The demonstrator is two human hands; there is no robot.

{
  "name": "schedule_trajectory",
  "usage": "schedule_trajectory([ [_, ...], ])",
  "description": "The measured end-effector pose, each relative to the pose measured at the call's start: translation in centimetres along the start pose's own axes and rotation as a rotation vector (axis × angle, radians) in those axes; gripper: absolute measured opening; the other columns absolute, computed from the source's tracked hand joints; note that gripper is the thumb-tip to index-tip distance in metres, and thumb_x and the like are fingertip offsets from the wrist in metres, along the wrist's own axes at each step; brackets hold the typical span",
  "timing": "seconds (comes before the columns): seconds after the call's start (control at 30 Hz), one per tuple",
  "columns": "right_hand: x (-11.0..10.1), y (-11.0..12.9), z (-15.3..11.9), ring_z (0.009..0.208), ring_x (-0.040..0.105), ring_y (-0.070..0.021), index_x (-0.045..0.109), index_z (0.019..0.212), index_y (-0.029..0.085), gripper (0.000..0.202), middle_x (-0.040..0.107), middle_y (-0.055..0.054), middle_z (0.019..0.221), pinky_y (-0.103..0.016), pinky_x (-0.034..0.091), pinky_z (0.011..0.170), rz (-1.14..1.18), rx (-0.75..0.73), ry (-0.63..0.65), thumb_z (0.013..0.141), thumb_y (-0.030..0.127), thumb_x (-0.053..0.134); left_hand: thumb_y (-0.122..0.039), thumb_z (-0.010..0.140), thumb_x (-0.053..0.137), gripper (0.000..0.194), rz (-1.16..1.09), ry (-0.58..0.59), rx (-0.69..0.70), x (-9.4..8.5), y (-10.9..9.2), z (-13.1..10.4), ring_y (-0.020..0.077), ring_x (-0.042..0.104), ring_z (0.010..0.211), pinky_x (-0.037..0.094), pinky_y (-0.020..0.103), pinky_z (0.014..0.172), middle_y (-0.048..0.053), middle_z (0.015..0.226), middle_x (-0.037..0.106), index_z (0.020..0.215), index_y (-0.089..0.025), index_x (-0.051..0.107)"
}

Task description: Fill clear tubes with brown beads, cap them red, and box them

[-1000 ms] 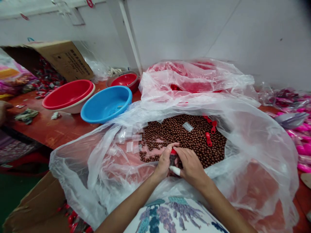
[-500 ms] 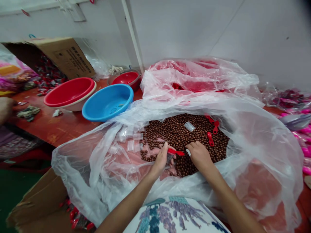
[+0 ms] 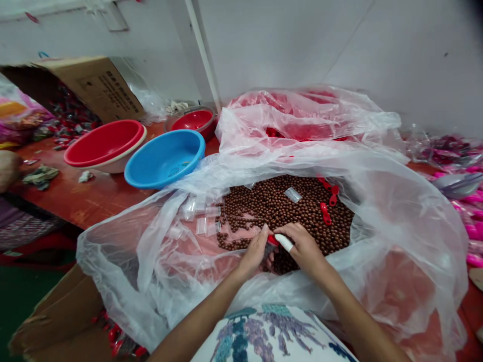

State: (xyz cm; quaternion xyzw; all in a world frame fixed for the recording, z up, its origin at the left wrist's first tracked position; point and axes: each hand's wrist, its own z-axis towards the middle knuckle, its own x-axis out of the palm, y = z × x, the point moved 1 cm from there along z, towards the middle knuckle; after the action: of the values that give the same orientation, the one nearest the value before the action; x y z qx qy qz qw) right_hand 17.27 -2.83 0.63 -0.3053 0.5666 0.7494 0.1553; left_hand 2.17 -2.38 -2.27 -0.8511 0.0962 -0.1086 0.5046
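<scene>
My left hand (image 3: 258,250) is closed around a small dark-looking container, mostly hidden by the fingers, with a red cap (image 3: 272,240) at its top. My right hand (image 3: 302,246) meets it there, thumb and fingers pinched at the cap; a white cover (image 3: 284,243) wraps its thumb. Both hands are just above brown round balls (image 3: 260,201) spread in an open clear plastic bag (image 3: 392,201). Loose red caps (image 3: 325,213) lie on the balls at the right. A clear plastic sleeve (image 3: 293,195) rests among them, and several more clear sleeves (image 3: 204,226) lie to the left.
A blue basin (image 3: 166,161) and a red basin (image 3: 107,143) stand on the red table (image 3: 94,203). Behind is a bag of red pieces (image 3: 302,115). Cardboard boxes (image 3: 109,90) hold red-topped pieces. Another person's arm (image 3: 9,171) shows at the far left.
My right hand has moved left from above the balls to the red cap at my left hand. The cap's strip, which stuck out before, is now mostly covered by fingers.
</scene>
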Motion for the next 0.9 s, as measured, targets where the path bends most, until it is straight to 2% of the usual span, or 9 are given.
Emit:
schedule_trajectory([
  [0.17, 0.8, 0.4, -0.2, 0.087, 0.055, -0.0174, 0.066, 0.103, 0.027, 0.033, 0.063, -0.004, 0.091, -0.032, 0.043, 0.079, 0.181, 0.027, 0.043, 0.082, 0.009, 0.048, -0.072, 0.076, 0.025, 0.064, -0.020, 0.031, -0.035, 0.2, 0.0, -0.2, 0.0087, 0.043, 0.031, 0.035, 0.019, 0.031, -0.002, 0.043, 0.049, 0.070, -0.015, 0.053],
  [0.33, 1.8, 0.2, -0.7, 0.083, 0.062, -0.0176, 0.062, 0.106, 0.022, 0.025, 0.067, -0.004, 0.094, -0.031, 0.048, 0.075, 0.510, 0.266, -0.157, 0.082, 0.024, 0.054, -0.073, 0.075, 0.027, 0.064, -0.090, 0.065, -0.047, 0.4, 0.2, -0.1, 0.0085, 0.045, 0.033, 0.034, 0.019, 0.030, -0.001, 0.050, 0.054, 0.075, -0.015, 0.054],
  [0.4, 2.0, 0.5, -0.9, 0.084, 0.062, -0.0181, 0.062, 0.106, 0.022, 0.026, 0.067, -0.004, 0.094, -0.033, 0.048, 0.076, 0.411, 0.229, -0.198, 0.083, 0.024, 0.053, -0.073, 0.075, 0.027, 0.064, -0.085, 0.074, -0.052, 0.6, 0.4, -0.1, 0.0081, 0.043, 0.031, 0.033, 0.018, 0.030, -0.001, 0.046, 0.051, 0.068, -0.015, 0.053],
  [0.57, 1.3, 1.5, -1.8, 0.105, 0.054, -0.0210, 0.053, 0.122, 0.024, 0.038, 0.064, -0.007, 0.108, -0.039, 0.040, 0.089, -0.048, -0.111, -0.136, 0.085, 0.018, 0.044, -0.074, 0.074, 0.030, 0.063, -0.239, 0.070, -0.068, 0.5, 0.5, -0.2, 0.0070, 0.039, 0.031, 0.029, 0.018, 0.030, -0.002, 0.044, 0.048, 0.067, -0.015, 0.052],
  [0.63, 0.6, 1.3, -2.5, 0.104, 0.054, -0.0215, 0.051, 0.121, 0.020, 0.036, 0.063, -0.009, 0.109, -0.038, 0.041, 0.088, -0.073, -0.016, -0.285, 0.087, 0.024, 0.044, -0.072, 0.075, 0.033, 0.060, -0.345, 0.077, -0.032, 0.4, -0.1, -0.4, 0.0065, 0.040, 0.032, 0.030, 0.017, 0.030, -0.002, 0.050, 0.051, 0.076, -0.016, 0.053],
  [0.7, 0.0, 0.6, -3.4, 0.087, 0.059, -0.0206, 0.058, 0.106, 0.018, 0.027, 0.066, -0.008, 0.094, -0.033, 0.045, 0.076, -0.066, 0.173, -0.381, 0.088, 0.032, 0.042, -0.071, 0.076, 0.034, 0.058, -0.415, 0.075, 0.003, 0.2, -0.7, -0.7, 0.0062, 0.041, 0.034, 0.031, 0.016, 0.030, -0.003, 0.055, 0.053, 0.082, -0.017, 0.052],
  [0.8, -0.3, -0.3, -4.4, 0.065, 0.059, -0.0180, 0.063, 0.079, 0.021, 0.032, 0.065, -0.002, 0.070, -0.028, 0.045, 0.060, -0.060, 0.296, -0.197, 0.090, 0.038, 0.038, -0.070, 0.077, 0.034, 0.055, -0.437, 0.067, 0.027, 0.3, -1.2, -1.1, 0.0068, 0.041, 0.035, 0.030, 0.016, 0.030, -0.003, 0.056, 0.052, 0.090, -0.019, 0.050],
  [0.83, -0.3, -0.4, -4.6, 0.065, 0.060, -0.0180, 0.063, 0.079, 0.022, 0.031, 0.065, -0.002, 0.070, -0.028, 0.045, 0.060, -0.057, 0.283, -0.126, 0.089, 0.039, 0.039, -0.070, 0.077, 0.033, 0.055, -0.422, 0.066, 0.031, 0.5, -1.2, -1.1, 0.0071, 0.041, 0.034, 0.030, 0.016, 0.029, -0.004, 0.056, 0.052, 0.093, -0.020, 0.049],
  [0.9, -0.3, -0.2, -4.4, 0.075, 0.062, -0.0195, 0.064, 0.092, 0.022, 0.026, 0.068, -0.004, 0.084, -0.029, 0.047, 0.067, -0.074, 0.245, -0.113, 0.087, 0.040, 0.045, -0.070, 0.077, 0.031, 0.057, -0.364, 0.053, 0.034, 0.7, -1.0, -1.2, 0.0076, 0.040, 0.033, 0.030, 0.017, 0.030, -0.004, 0.055, 0.052, 0.099, -0.020, 0.048],
])
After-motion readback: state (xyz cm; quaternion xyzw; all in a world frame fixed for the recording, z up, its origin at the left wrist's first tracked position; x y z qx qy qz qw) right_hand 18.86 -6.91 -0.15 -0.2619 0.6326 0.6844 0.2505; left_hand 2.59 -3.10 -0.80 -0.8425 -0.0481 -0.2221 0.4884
